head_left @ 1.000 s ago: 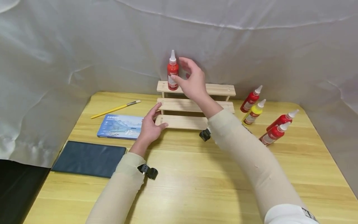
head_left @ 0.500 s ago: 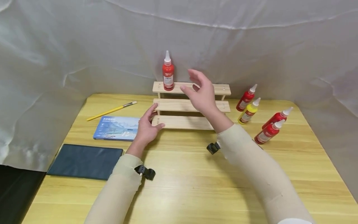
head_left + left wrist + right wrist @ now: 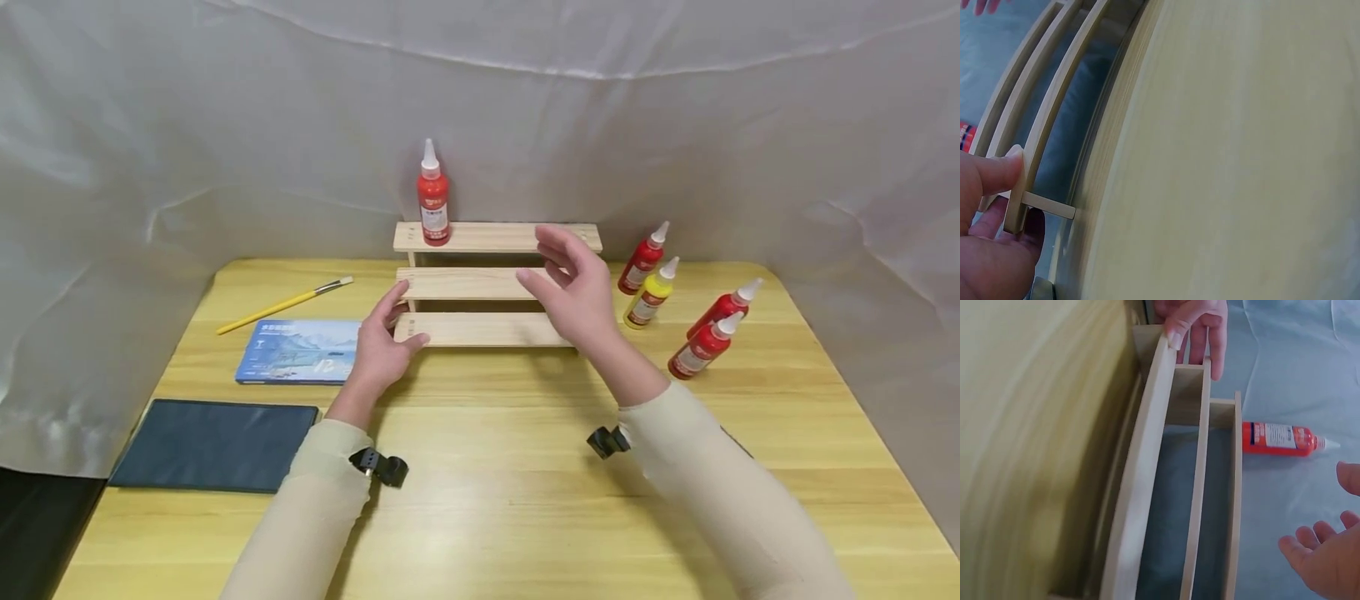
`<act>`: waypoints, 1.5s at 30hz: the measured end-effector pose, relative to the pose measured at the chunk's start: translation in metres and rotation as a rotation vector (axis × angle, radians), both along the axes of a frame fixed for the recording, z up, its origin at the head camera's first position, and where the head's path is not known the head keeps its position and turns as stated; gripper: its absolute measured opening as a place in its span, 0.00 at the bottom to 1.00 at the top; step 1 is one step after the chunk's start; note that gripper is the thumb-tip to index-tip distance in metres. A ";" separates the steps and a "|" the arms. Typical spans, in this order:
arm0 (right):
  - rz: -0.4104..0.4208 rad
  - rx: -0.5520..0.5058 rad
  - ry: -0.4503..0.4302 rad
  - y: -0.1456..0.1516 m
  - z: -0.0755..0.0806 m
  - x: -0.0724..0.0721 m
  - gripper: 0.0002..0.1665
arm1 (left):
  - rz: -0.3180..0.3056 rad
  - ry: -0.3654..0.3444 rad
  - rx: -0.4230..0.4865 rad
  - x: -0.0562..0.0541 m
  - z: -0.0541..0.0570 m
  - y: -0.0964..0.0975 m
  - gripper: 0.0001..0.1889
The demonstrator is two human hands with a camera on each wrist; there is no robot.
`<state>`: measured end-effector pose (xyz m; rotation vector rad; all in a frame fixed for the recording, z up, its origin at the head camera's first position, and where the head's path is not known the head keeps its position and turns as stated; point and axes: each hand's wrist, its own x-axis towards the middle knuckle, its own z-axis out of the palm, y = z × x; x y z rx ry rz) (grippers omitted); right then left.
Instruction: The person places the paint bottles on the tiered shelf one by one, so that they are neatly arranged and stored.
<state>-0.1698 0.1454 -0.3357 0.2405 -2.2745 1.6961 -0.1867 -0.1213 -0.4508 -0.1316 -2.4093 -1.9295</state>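
- Left grip [image 3: 381, 346]: thumb and fingers pinch the left end of the three-tier wooden rack [image 3: 465, 284].
- Right grip [image 3: 581, 292]: fingers parted, loosely curved, holding nothing, before the rack's right half.
- Red squeeze bottle [image 3: 433, 210]: upright on the top tier, near its left end.
- Bench [image 3: 480, 500], right of rack: yellow squeeze bottle [image 3: 648, 302], three other red bottles [image 3: 699, 352].
- Bench, left: yellow-handled paintbrush [image 3: 281, 308], blue box [image 3: 300, 352], dark flat panel [image 3: 213, 446].
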 end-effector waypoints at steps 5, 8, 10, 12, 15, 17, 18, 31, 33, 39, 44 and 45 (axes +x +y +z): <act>-0.021 -0.016 -0.006 0.009 0.014 0.030 0.30 | 0.002 0.002 -0.001 0.001 0.001 -0.001 0.46; -0.031 -0.013 -0.009 0.020 0.009 0.039 0.29 | 0.001 0.004 -0.002 0.001 0.002 -0.001 0.46; -0.036 -0.020 -0.007 0.030 -0.001 0.040 0.30 | -0.002 0.001 0.002 0.002 0.002 -0.001 0.46; -0.047 -0.024 -0.007 0.039 -0.009 0.042 0.29 | -0.005 -0.003 0.008 0.002 0.002 0.000 0.46; -0.071 -0.025 -0.019 0.049 -0.012 0.048 0.29 | -0.007 -0.010 0.014 0.002 0.003 0.000 0.46; -0.091 -0.018 -0.030 0.055 -0.013 0.053 0.29 | -0.008 -0.011 0.012 0.003 0.004 0.000 0.46; -0.101 -0.014 -0.033 0.058 -0.014 0.055 0.29 | -0.008 -0.011 0.011 0.003 0.004 -0.001 0.46; -0.290 -0.079 -0.036 0.106 -0.019 0.096 0.27 | -0.015 -0.002 0.001 0.001 0.003 0.000 0.45; -0.330 -0.082 -0.047 0.115 -0.020 0.102 0.27 | -0.013 -0.010 0.002 0.002 0.003 0.000 0.45; -0.398 -0.276 0.001 0.140 -0.023 0.116 0.27 | -0.011 -0.009 0.008 0.002 0.003 0.001 0.45; -0.494 -0.315 -0.005 0.161 -0.029 0.120 0.27 | -0.009 -0.002 0.004 0.002 0.002 0.000 0.45; -0.512 -0.311 -0.022 0.165 -0.030 0.120 0.27 | -0.009 -0.001 0.004 0.002 0.002 0.000 0.45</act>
